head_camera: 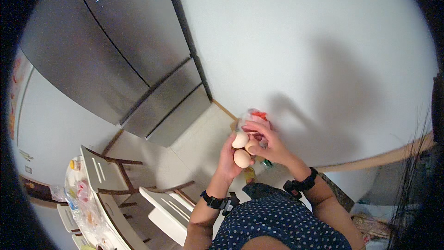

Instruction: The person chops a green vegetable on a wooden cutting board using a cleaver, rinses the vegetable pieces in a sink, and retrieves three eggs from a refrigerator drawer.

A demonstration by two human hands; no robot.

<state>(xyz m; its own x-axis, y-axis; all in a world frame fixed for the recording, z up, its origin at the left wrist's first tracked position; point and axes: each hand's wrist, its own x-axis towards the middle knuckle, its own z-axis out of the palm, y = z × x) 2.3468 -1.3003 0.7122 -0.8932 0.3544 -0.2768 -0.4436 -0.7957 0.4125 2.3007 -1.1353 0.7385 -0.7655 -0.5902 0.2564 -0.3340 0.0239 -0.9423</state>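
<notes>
My left hand (228,159) cradles eggs in front of my body. A pale egg (240,140) sits at its far side, and another pale egg (242,158) rests nearer to me. Between them is a browner egg (250,145), with the thumb of my right hand (272,142) against it and the fingers curved around its far side. Just beyond the hands is a plastic bag (254,112) with red on it, partly hidden by my right hand.
A grey metal refrigerator (131,41) stands at the left against a white wall (260,41). White chairs (104,170) surround a table (100,229) at lower left, which holds plastic bags and a jar (75,165). A green object (266,163) lies low behind my right wrist.
</notes>
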